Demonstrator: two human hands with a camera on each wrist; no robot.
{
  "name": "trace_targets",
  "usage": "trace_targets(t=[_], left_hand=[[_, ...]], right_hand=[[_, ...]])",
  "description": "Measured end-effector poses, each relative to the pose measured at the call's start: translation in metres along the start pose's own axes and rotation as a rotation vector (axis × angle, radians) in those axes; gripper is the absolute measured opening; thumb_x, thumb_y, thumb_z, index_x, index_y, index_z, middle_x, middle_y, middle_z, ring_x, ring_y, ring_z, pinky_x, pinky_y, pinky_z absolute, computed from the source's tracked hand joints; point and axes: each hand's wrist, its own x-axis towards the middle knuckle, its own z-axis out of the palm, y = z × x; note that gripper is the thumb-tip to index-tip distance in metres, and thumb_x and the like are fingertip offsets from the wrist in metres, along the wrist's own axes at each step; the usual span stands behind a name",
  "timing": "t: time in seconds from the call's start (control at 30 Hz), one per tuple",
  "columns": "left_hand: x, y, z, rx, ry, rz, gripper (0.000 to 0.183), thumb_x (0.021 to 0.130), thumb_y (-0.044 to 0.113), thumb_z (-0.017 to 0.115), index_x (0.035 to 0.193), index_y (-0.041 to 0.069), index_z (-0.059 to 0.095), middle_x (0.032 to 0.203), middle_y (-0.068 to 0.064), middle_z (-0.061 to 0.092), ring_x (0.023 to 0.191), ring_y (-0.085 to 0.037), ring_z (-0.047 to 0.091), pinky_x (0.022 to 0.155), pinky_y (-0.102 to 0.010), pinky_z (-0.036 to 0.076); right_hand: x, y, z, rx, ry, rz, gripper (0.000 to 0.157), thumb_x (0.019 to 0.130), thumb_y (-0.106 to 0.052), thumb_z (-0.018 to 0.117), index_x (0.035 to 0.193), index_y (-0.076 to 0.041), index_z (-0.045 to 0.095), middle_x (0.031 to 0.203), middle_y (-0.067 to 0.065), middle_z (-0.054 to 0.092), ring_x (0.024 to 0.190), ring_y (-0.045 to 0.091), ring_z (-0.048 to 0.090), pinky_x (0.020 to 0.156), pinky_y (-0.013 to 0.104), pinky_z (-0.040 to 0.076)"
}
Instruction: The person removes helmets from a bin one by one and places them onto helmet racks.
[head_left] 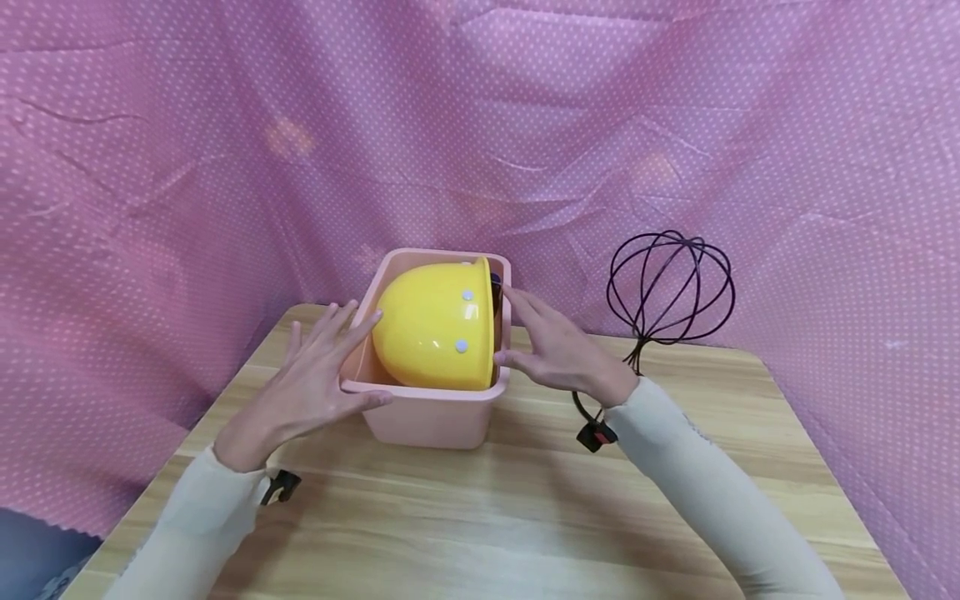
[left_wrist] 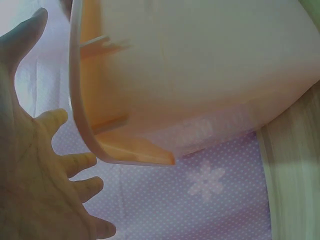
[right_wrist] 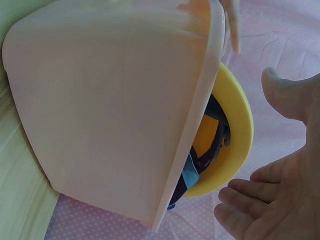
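A yellow hard hat (head_left: 427, 329) lies on its side inside a pink plastic bin (head_left: 427, 423), its brim turned to the right. In the right wrist view the hat's brim (right_wrist: 242, 125) rises past the bin's rim, and dark straps (right_wrist: 217, 140) show inside it. My left hand (head_left: 311, 387) is spread over the bin's left rim; whether it touches the hat or rim is unclear. My right hand (head_left: 558, 346) is beside the brim, fingers extended. The right wrist view shows a gap between its palm (right_wrist: 287, 195) and the hat.
A black wire whisk-shaped frame (head_left: 671, 287) stands behind my right forearm, on the right of the wooden table (head_left: 480, 517). Pink dotted cloth (head_left: 480, 150) hangs behind and at both sides. Small black pieces (head_left: 281, 486) show near each wrist.
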Motion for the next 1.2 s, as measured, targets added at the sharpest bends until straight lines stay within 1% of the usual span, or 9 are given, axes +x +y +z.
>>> trace_targets(t=[0.13, 0.27, 0.37, 0.57, 0.73, 0.97, 1.0, 1.1, 1.2], left_hand=[[-0.001, -0.002, 0.004, -0.018, 0.008, -0.007, 0.103, 0.079, 0.068, 0.073, 0.162, 0.034, 0.022, 0.170, -0.018, 0.018, 0.158, -0.044, 0.012, 0.118, -0.079, 0.005], [-0.001, -0.004, 0.007, -0.045, 0.000, -0.020, 0.106, 0.079, 0.066, 0.074, 0.163, 0.030, 0.021, 0.170, -0.019, 0.015, 0.157, -0.046, 0.011, 0.120, -0.076, 0.009], [-0.001, -0.005, 0.009, -0.057, -0.005, -0.026, 0.107, 0.079, 0.065, 0.075, 0.163, 0.028, 0.021, 0.171, -0.019, 0.013, 0.157, -0.047, 0.011, 0.120, -0.075, 0.010], [-0.002, -0.008, 0.011, -0.077, 0.010, -0.030, 0.106, 0.080, 0.063, 0.076, 0.163, 0.026, 0.021, 0.170, -0.019, 0.014, 0.157, -0.047, 0.012, 0.120, -0.075, 0.011], [-0.005, -0.012, 0.013, -0.098, 0.006, -0.066, 0.107, 0.080, 0.064, 0.074, 0.164, 0.027, 0.019, 0.170, -0.021, 0.016, 0.156, -0.049, 0.016, 0.120, -0.075, 0.014], [-0.008, -0.012, 0.014, -0.125, -0.047, -0.151, 0.117, 0.083, 0.069, 0.070, 0.165, 0.014, 0.006, 0.170, -0.021, 0.014, 0.154, -0.047, 0.022, 0.120, -0.071, 0.023], [-0.009, -0.011, 0.013, -0.133, -0.056, -0.166, 0.118, 0.083, 0.070, 0.069, 0.165, 0.014, 0.005, 0.170, -0.022, 0.014, 0.154, -0.047, 0.024, 0.119, -0.070, 0.026], [-0.009, -0.010, 0.014, -0.163, -0.062, -0.192, 0.117, 0.082, 0.072, 0.068, 0.165, 0.017, 0.008, 0.167, -0.022, 0.023, 0.149, -0.045, 0.034, 0.114, -0.070, 0.035], [-0.009, -0.009, 0.014, -0.183, -0.054, -0.190, 0.113, 0.081, 0.073, 0.069, 0.164, 0.021, 0.013, 0.162, -0.018, 0.035, 0.142, -0.042, 0.045, 0.109, -0.070, 0.041]], right_hand=[[0.001, -0.002, 0.003, 0.017, -0.018, 0.043, 0.098, 0.093, -0.050, 0.067, 0.165, -0.017, 0.010, 0.169, 0.012, 0.026, 0.154, 0.031, 0.032, 0.125, 0.051, 0.029], [0.004, -0.003, 0.008, 0.031, -0.045, 0.088, 0.096, 0.093, -0.052, 0.066, 0.164, -0.012, 0.015, 0.168, 0.015, 0.027, 0.153, 0.033, 0.033, 0.124, 0.052, 0.030], [0.005, -0.003, 0.011, 0.037, -0.056, 0.112, 0.096, 0.092, -0.054, 0.066, 0.163, -0.012, 0.017, 0.167, 0.014, 0.029, 0.152, 0.034, 0.035, 0.124, 0.053, 0.031], [0.009, -0.004, 0.016, 0.046, -0.054, 0.107, 0.095, 0.092, -0.055, 0.066, 0.163, -0.015, 0.019, 0.164, 0.013, 0.034, 0.151, 0.033, 0.037, 0.123, 0.052, 0.033], [0.011, -0.006, 0.023, 0.068, -0.078, 0.121, 0.092, 0.092, -0.053, 0.066, 0.162, -0.016, 0.021, 0.161, 0.011, 0.038, 0.148, 0.028, 0.041, 0.122, 0.050, 0.035], [0.014, -0.011, 0.031, 0.197, -0.055, 0.130, 0.078, 0.088, -0.040, 0.076, 0.153, -0.020, 0.037, 0.140, 0.002, 0.052, 0.130, 0.023, 0.055, 0.115, 0.047, 0.045], [0.014, -0.012, 0.031, 0.213, -0.048, 0.133, 0.077, 0.088, -0.038, 0.077, 0.151, -0.021, 0.038, 0.137, 0.001, 0.054, 0.127, 0.022, 0.057, 0.112, 0.046, 0.048], [0.017, -0.016, 0.032, 0.273, -0.044, 0.167, 0.075, 0.087, -0.033, 0.079, 0.149, -0.020, 0.039, 0.129, -0.003, 0.060, 0.118, 0.015, 0.062, 0.104, 0.040, 0.054], [0.021, -0.022, 0.030, 0.317, -0.053, 0.243, 0.070, 0.087, -0.029, 0.079, 0.146, -0.017, 0.042, 0.122, -0.003, 0.065, 0.108, 0.013, 0.067, 0.092, 0.034, 0.060]])
